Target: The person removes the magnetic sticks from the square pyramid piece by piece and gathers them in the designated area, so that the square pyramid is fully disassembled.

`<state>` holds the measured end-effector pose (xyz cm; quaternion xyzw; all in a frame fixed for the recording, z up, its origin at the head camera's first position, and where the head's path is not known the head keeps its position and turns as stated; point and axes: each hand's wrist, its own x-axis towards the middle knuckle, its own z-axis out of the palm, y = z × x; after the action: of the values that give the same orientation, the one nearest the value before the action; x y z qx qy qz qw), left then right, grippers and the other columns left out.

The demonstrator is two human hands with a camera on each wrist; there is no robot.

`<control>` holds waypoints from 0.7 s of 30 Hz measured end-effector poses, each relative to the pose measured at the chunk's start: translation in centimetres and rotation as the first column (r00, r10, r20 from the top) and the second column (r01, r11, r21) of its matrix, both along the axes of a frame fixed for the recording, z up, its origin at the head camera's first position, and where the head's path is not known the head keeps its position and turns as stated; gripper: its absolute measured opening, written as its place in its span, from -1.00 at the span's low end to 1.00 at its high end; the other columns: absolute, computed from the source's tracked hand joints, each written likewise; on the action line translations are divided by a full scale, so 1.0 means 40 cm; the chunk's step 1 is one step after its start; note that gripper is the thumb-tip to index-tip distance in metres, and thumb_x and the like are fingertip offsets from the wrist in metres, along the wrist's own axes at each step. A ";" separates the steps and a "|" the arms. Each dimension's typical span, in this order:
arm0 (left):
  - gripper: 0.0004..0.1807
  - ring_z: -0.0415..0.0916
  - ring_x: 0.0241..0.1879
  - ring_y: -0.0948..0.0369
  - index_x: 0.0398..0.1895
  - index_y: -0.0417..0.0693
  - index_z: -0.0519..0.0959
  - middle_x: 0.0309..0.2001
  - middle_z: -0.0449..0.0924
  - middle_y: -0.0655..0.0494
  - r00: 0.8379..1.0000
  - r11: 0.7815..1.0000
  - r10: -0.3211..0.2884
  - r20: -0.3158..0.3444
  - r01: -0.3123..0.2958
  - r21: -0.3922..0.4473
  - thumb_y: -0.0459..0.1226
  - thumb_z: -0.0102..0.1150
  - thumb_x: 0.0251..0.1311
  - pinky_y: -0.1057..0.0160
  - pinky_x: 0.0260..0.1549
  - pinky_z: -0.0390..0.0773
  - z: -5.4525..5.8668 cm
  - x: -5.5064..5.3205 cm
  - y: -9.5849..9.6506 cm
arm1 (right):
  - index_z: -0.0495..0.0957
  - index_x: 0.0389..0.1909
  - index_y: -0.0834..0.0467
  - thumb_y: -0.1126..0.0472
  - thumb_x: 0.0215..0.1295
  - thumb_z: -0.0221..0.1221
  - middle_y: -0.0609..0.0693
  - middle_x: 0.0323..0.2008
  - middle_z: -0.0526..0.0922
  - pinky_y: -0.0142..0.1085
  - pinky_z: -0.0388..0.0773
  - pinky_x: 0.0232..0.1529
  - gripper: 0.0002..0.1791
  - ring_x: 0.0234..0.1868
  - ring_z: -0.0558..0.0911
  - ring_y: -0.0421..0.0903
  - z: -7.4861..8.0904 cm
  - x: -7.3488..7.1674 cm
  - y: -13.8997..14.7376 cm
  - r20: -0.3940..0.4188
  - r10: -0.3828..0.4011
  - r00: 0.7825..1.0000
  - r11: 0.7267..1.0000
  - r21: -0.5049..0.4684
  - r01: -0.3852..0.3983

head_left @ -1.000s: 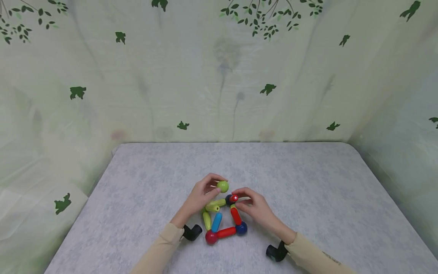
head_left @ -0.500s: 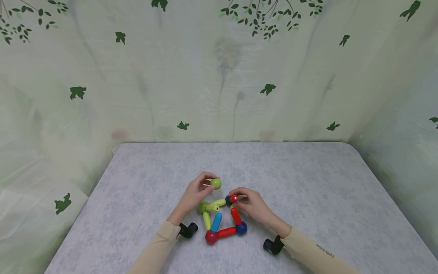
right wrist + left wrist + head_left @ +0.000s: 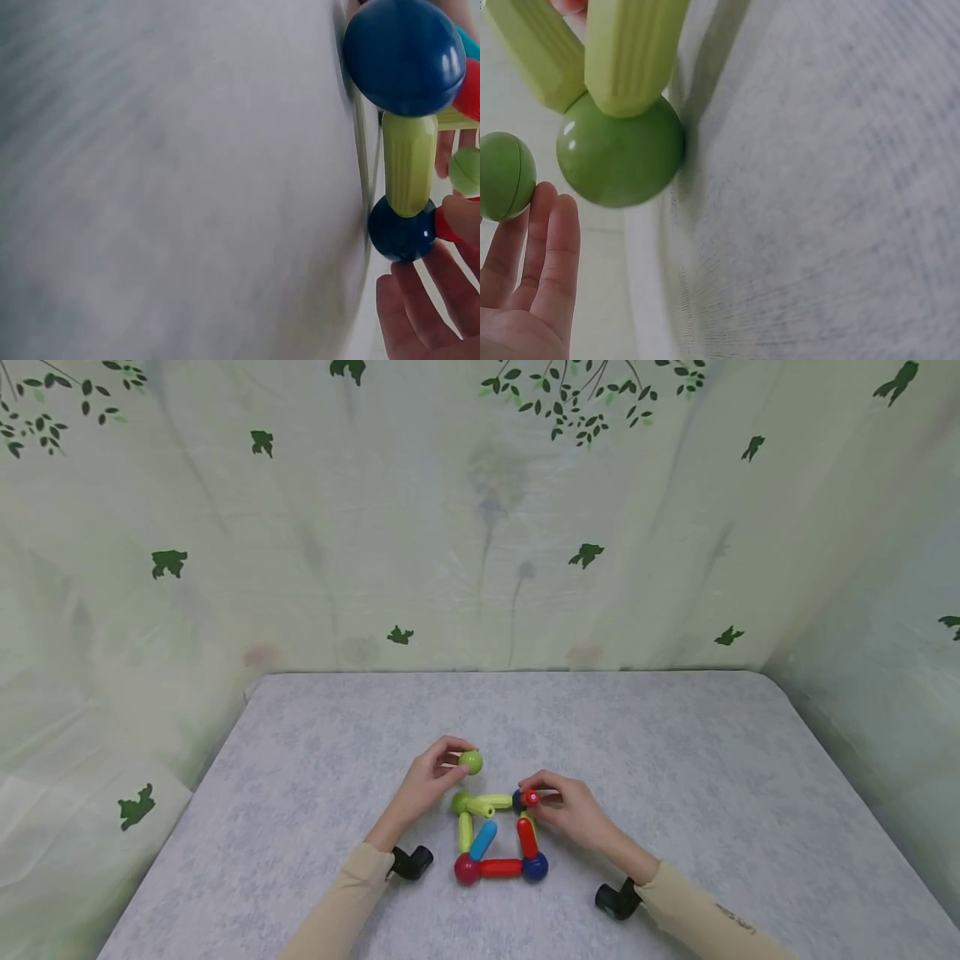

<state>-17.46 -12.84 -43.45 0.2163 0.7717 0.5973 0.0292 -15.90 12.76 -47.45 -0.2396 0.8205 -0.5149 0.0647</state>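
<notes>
A frame of magnetic rods and balls lies on the table, with a red ball [image 3: 467, 869], a blue ball [image 3: 535, 867], a green ball [image 3: 461, 802] and a dark blue ball [image 3: 401, 229] at its corners. From these corners rise a light blue rod [image 3: 484, 841], a red rod [image 3: 527, 837], a yellow-green rod [image 3: 482, 809] and another red rod [image 3: 531, 797]. My left hand [image 3: 427, 783] pinches a loose green ball [image 3: 471, 762] above the back left corner. My right hand [image 3: 572, 812] pinches the back right red rod, fingers against the dark blue ball.
The grey table [image 3: 337, 727] runs back to a pale curtain [image 3: 480, 527] with leaf prints. Black wrist cameras [image 3: 618, 900] sit at both cuffs, low beside the frame of rods.
My left hand has drawn left with the loose green ball. The rod frame has shifted right and squared up along with my right hand, which keeps hold at its back right corner.
</notes>
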 end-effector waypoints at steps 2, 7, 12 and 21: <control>-0.71 0.46 -0.01 -0.11 0.04 -0.42 0.42 0.04 0.49 -0.25 1.000 1.000 0.002 0.003 -0.002 -0.006 -0.49 0.08 0.28 0.31 -0.11 0.53 -0.001 -0.002 0.000 | 0.57 -0.08 0.19 0.41 0.21 0.24 0.07 -0.04 0.62 -0.13 0.56 -0.04 -0.74 0.01 0.57 0.05 0.001 -0.001 0.014 -0.002 -0.001 1.000 1.000 0.004 0.001; -0.71 0.46 -0.03 -0.11 0.04 -0.42 0.42 0.02 0.48 -0.26 1.000 1.000 0.014 0.001 -0.014 -0.015 -0.50 0.08 0.27 0.29 -0.13 0.54 -0.024 -0.018 0.001 | 0.57 -0.10 0.15 0.42 0.20 0.24 0.01 -0.06 0.63 -0.23 0.57 -0.06 -0.74 -0.02 0.58 -0.01 0.002 -0.001 0.048 -0.006 -0.032 0.999 0.998 0.048 0.032; -0.70 0.46 0.00 -0.07 0.06 -0.34 0.44 0.03 0.48 -0.20 0.999 0.999 0.045 0.008 -0.045 -0.008 -0.48 0.11 0.27 0.27 -0.11 0.54 -0.076 -0.057 0.002 | 0.57 -0.09 0.15 0.44 0.18 0.24 0.01 -0.05 0.63 -0.24 0.57 -0.06 -0.72 -0.02 0.58 -0.01 -0.001 -0.003 0.074 -0.014 -0.060 0.998 0.996 0.063 0.061; -0.65 0.49 0.01 0.00 0.08 -0.23 0.49 0.05 0.51 -0.10 0.995 0.994 0.084 0.053 -0.080 -0.073 -0.44 0.19 0.21 0.12 -0.02 0.52 -0.085 -0.129 0.018 | 0.56 -0.06 0.14 0.45 0.19 0.23 0.02 -0.02 0.61 -0.23 0.56 -0.04 -0.69 0.01 0.57 0.00 -0.005 -0.010 0.089 0.007 -0.072 0.997 0.996 0.046 0.071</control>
<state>-22.62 -12.12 -46.83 0.1664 0.7995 0.5761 0.0340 -16.31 16.33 -47.67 -0.2062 0.8398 -0.4992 0.0552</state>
